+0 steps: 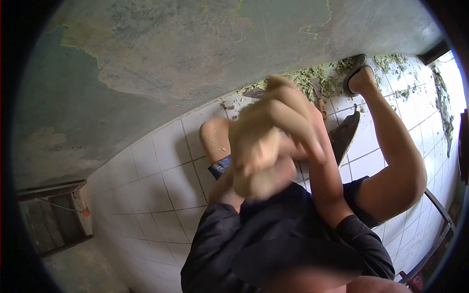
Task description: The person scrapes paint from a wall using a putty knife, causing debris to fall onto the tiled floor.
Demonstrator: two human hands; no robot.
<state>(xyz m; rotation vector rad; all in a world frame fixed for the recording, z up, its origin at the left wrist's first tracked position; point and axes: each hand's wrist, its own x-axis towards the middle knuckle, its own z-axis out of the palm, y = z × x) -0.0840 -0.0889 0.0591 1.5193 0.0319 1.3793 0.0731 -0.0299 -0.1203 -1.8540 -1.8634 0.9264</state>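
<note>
Motion smears both of my hands in the middle of the view. My left hand [259, 158] is in front of my lap, at the end of the forearm on the left. My right hand [288, 100] is raised higher, near the wall side, with its forearm reaching up from the right. Pale, yellowish blurred shapes overlap between the hands; whether they are an object or fingers cannot be made out. Beyond the hands, a tool with a wooden handle [322, 109] lies on the floor near a dark curved piece [345, 134].
Pale green shavings [315, 78] lie scattered along the foot of the worn wall [161, 53]. My bent legs rest on the white tiled floor [146, 171], one foot in a sandal [352, 73]. A small wooden hatch [53, 217] is at the left, and a metal bar [439, 207] at the right.
</note>
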